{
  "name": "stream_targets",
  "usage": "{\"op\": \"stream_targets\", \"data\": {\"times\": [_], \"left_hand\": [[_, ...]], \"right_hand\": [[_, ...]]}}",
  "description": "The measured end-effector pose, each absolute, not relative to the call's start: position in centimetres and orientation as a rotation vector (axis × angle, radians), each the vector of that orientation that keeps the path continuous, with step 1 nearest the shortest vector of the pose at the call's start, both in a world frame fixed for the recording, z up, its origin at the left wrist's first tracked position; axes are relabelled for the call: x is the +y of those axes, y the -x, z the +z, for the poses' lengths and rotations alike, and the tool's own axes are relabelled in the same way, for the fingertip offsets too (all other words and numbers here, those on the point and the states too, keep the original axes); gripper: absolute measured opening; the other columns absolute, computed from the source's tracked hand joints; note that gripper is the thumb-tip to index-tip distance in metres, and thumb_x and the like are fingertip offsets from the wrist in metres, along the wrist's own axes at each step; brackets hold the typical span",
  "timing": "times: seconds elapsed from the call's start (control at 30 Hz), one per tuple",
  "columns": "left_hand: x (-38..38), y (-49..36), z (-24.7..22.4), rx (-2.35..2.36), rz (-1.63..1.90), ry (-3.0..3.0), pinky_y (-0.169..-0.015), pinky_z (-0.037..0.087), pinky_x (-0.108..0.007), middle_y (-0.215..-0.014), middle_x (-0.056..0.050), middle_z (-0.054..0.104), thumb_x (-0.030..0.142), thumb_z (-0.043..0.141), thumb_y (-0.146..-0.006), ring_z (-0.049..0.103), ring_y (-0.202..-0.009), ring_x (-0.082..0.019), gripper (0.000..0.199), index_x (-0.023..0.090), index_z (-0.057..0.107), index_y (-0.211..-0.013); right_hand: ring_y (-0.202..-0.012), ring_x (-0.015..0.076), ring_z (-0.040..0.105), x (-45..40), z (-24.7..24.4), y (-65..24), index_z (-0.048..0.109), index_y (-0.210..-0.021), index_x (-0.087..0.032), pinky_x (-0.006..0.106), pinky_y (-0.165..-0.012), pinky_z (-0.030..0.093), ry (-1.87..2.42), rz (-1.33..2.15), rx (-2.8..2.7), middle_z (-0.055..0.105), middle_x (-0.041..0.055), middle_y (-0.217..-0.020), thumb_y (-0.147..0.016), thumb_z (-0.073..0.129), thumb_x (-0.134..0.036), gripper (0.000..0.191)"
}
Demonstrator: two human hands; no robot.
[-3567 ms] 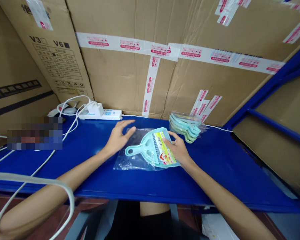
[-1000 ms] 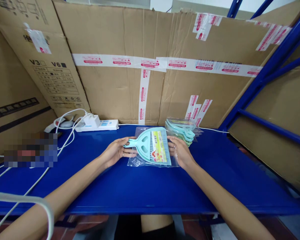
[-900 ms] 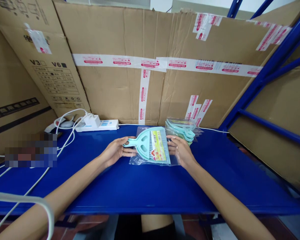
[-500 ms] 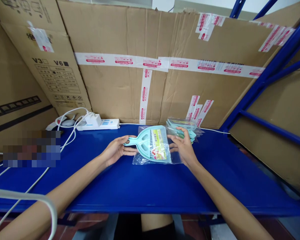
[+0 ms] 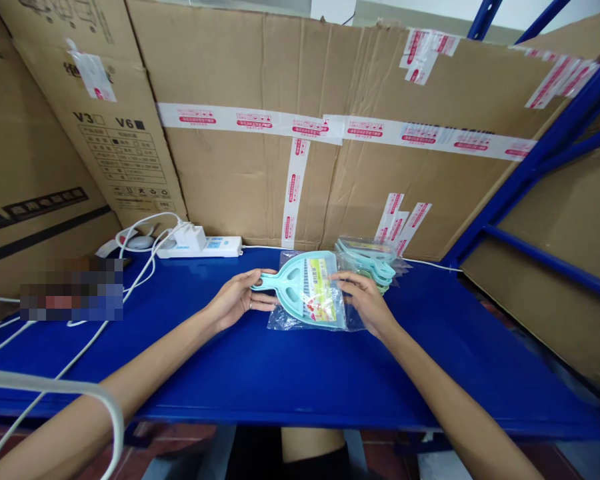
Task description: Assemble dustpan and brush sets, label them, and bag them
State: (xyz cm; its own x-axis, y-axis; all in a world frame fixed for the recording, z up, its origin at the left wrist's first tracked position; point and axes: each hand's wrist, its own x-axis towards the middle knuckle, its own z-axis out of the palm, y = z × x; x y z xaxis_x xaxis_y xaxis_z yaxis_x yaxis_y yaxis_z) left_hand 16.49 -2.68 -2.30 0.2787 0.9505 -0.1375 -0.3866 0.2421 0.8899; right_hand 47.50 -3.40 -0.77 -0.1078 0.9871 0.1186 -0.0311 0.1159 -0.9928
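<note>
A light teal dustpan and brush set (image 5: pixel 291 290) in a clear plastic bag, with a yellow-green printed label (image 5: pixel 321 290), is held just over the blue table. My left hand (image 5: pixel 237 300) is closed around its handle, thumb on top, and a ring shows on one finger. At the opposite end, my right hand (image 5: pixel 364 300) pinches the wide edge through the bag, some fingers partly behind the plastic. Just behind my right hand lies a pile of similar bagged teal and green dustpans (image 5: pixel 373 257).
The blue table (image 5: pixel 280 380) is backed by taped cardboard (image 5: pixel 230 180). At the back left is a white power strip (image 5: pixel 220 247) with a plug and white cables (image 5: pixel 80 363) crossing the left side. Blue metal bars (image 5: pixel 535 170) frame the right. A blurred-out patch (image 5: pixel 73 290) covers something at left.
My right hand's raised finger has come down onto the edge of the bagged dustpan. My left hand keeps its hold on the handle. The view has shifted slightly.
</note>
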Motion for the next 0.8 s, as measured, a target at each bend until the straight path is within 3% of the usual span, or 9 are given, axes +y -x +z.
{"op": "stream_targets", "data": {"times": [0.17,0.37,0.47,0.6,0.7,0.8], "left_hand": [[-2.8,-16.6,-2.2,0.798,1.054,-0.870,-0.070,0.072,-0.042,-0.103,-0.012,0.075,0.024,0.057,-0.109,0.084,-0.080,-0.033,0.028,0.012,0.074,-0.126],[-2.8,-16.7,-2.1,0.813,1.048,-0.883,-0.070,0.073,-0.041,-0.103,-0.012,0.075,0.025,0.053,-0.110,0.084,-0.080,-0.032,0.028,0.012,0.073,-0.126],[-2.8,-16.7,-2.1,0.809,1.045,-0.886,-0.071,0.072,-0.041,-0.104,-0.012,0.075,0.025,0.055,-0.109,0.085,-0.082,-0.032,0.028,0.012,0.073,-0.126],[-2.8,-16.6,-2.2,0.794,1.049,-0.890,-0.073,0.072,-0.041,-0.105,-0.013,0.076,0.027,0.059,-0.108,0.085,-0.083,-0.032,0.028,0.012,0.072,-0.127],[-2.7,-16.5,-2.4,0.780,1.046,-0.905,-0.074,0.072,-0.041,-0.108,-0.015,0.077,0.029,0.061,-0.107,0.085,-0.084,-0.033,0.029,0.012,0.072,-0.128],[-2.7,-16.5,-2.6,0.782,1.046,-0.910,-0.075,0.072,-0.042,-0.108,-0.015,0.078,0.028,0.062,-0.107,0.085,-0.085,-0.033,0.029,0.012,0.071,-0.129]], "right_hand": [[-0.113,0.0284,0.071,-3.2,-1.2,-47.6,0.088,-0.112,-0.024,0.043,-0.102,0.059,0.966,1.186,-1.524,0.075,0.0097,-0.124,-0.072,0.097,-0.050,0.049],[-0.110,0.0296,0.074,-3.2,-1.3,-47.4,0.087,-0.101,-0.021,0.045,-0.101,0.061,0.973,1.220,-1.494,0.074,0.0101,-0.127,-0.060,0.103,-0.044,0.050],[-0.101,0.0245,0.073,-3.4,-0.9,-47.2,0.081,-0.098,-0.020,0.037,-0.089,0.063,1.014,1.205,-1.477,0.075,0.0079,-0.118,-0.064,0.101,-0.046,0.048],[-0.078,0.0152,0.067,-3.7,-0.4,-47.2,0.060,-0.105,-0.026,0.022,-0.055,0.053,1.046,1.183,-1.275,0.069,-0.0009,-0.099,-0.079,0.088,-0.061,0.051],[-0.063,0.0137,0.064,-3.7,-0.2,-47.1,0.042,-0.120,-0.033,0.022,-0.045,0.050,1.081,1.229,-1.140,0.067,-0.0056,-0.094,-0.078,0.087,-0.067,0.070],[-0.049,0.0151,0.061,-3.8,-0.2,-47.1,0.028,-0.139,-0.037,0.026,-0.038,0.049,1.219,1.238,-1.145,0.070,-0.0074,-0.087,-0.072,0.093,-0.062,0.097]]}}
